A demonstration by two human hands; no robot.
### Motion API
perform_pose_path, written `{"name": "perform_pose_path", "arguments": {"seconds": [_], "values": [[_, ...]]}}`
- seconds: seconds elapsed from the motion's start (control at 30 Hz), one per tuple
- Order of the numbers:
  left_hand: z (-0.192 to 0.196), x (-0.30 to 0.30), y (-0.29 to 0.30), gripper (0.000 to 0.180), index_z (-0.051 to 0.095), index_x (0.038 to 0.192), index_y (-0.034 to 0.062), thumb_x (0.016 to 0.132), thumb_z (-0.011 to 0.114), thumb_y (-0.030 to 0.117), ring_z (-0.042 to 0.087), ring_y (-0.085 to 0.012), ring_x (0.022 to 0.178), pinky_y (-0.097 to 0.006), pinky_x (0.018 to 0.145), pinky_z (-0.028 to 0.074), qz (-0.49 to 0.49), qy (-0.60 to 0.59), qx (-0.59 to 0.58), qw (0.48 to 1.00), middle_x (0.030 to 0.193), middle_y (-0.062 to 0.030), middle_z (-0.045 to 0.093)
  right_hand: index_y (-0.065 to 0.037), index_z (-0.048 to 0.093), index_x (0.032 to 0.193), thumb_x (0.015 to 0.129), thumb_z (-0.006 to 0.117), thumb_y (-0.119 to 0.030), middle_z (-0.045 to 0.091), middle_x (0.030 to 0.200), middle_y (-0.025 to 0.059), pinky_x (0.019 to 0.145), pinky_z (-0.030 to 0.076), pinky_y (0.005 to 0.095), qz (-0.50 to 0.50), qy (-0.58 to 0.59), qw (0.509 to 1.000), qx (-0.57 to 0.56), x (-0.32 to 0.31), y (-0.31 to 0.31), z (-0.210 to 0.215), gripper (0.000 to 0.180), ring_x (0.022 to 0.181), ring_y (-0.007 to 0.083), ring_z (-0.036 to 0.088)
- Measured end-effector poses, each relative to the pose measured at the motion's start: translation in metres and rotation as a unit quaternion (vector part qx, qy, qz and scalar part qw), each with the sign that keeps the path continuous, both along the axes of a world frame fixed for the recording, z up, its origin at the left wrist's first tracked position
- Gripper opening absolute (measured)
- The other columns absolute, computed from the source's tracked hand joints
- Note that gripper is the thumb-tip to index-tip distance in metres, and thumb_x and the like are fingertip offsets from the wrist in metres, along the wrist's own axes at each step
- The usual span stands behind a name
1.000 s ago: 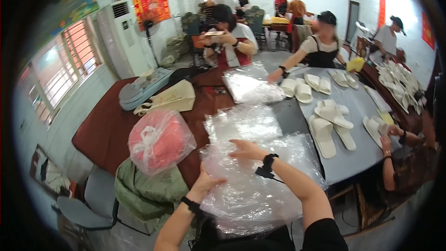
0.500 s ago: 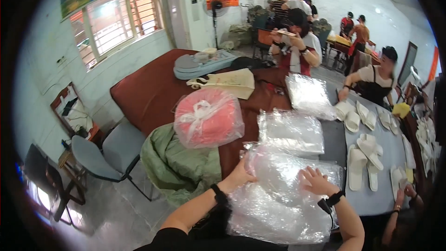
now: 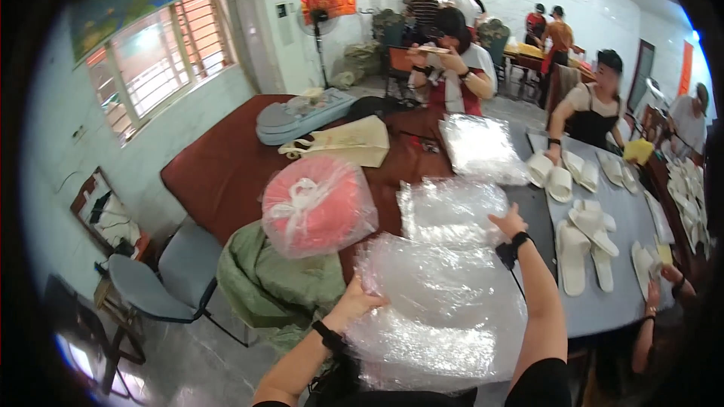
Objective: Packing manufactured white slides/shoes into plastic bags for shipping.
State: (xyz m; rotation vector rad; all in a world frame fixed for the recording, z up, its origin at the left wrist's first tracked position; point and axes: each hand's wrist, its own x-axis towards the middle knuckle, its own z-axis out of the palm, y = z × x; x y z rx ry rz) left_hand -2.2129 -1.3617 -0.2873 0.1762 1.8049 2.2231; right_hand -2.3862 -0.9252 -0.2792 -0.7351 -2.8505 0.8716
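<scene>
A large stack of clear plastic bags [image 3: 437, 332] lies on the near end of the table, shiny and crinkled. My left hand [image 3: 357, 303] grips its left edge, the thumb on top and the other fingers partly hidden by the plastic. Farther up, a second stack of clear bags [image 3: 452, 207] lies just beyond the large one. My right hand [image 3: 513, 227] reaches to this stack's right edge, with its fingers apart and nothing visible in them. A third pile of clear bags [image 3: 483, 151] rests at the far side.
On the left stand a wrapped pink round bundle [image 3: 320, 207], a green sack [image 3: 279, 279] and a grey chair [image 3: 185, 267]. White slippers [image 3: 575, 260] cover the grey table at right. One person [image 3: 596, 105] handles slippers there; another person's hands [image 3: 664, 279] hold one nearby.
My right hand has moved from the top of the large stack forward to the second stack. My left hand has shifted left and slightly nearer, still at the bags' edge. The view has swung right.
</scene>
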Motion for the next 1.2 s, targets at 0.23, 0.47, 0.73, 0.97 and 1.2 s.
{"name": "perform_pose_path", "arguments": {"seconds": [0.23,0.47,0.73,0.97,1.2], "values": [[0.003,0.002,0.001,0.096,0.026,0.149,0.0046,0.07,0.08,-0.004,0.051,-0.0194,0.119,-0.034,0.1,0.044,0.02,-0.014,-0.104,0.994,0.135,-0.0094,0.048,0.011,0.069,0.089,0.072,0.084,-0.048,0.067,0.078,0.0161,0.056,0.046,0.0348,-0.017,-0.009,0.975,-0.219,0.016,0.016,0.005,0.063,0.067,0.0193,0.064],[0.0,-0.008,0.001,0.089,0.031,0.148,0.0032,0.074,0.079,-0.006,0.052,-0.0198,0.12,-0.033,0.099,0.045,-0.008,-0.032,-0.035,0.999,0.132,-0.0089,0.053,-0.002,0.074,0.091,0.083,0.075,-0.026,0.065,0.074,0.0003,0.058,0.047,0.0303,0.143,-0.001,0.938,-0.315,0.027,0.008,0.05,0.025,0.06,0.0117,0.055],[0.061,-0.044,0.025,0.071,0.045,0.137,0.0091,0.075,0.076,-0.007,0.062,-0.0131,0.075,-0.027,0.061,0.049,-0.019,-0.005,-0.076,0.997,0.092,-0.0024,0.065,-0.003,0.065,0.118,0.086,0.069,-0.002,0.069,0.1,-0.0008,0.077,0.049,0.0243,0.26,0.317,0.867,-0.284,0.061,0.042,0.158,0.033,0.084,0.0079,0.062],[0.021,-0.152,0.021,0.042,0.06,0.113,0.0015,0.075,0.076,-0.007,0.058,-0.0122,0.061,-0.027,0.049,0.043,0.044,0.126,-0.1,0.986,0.079,-0.0023,0.062,-0.002,0.065,0.116,0.087,0.068,-0.005,0.07,0.101,0.0011,0.079,0.051,0.0261,0.136,0.461,0.854,-0.202,0.106,0.076,0.228,0.029,0.088,0.0081,0.062],[-0.05,-0.193,-0.01,0.029,0.059,0.112,-0.0003,0.083,0.067,0.002,0.066,-0.0172,0.08,-0.03,0.063,0.055,-0.05,0.159,0.087,0.982,0.101,-0.0103,0.067,-0.002,0.065,0.112,0.087,0.067,-0.006,0.069,0.103,0.0044,0.09,0.047,0.0288,0.117,0.499,0.771,-0.378,0.131,0.073,0.187,0.025,0.099,0.0139,0.063]]}}
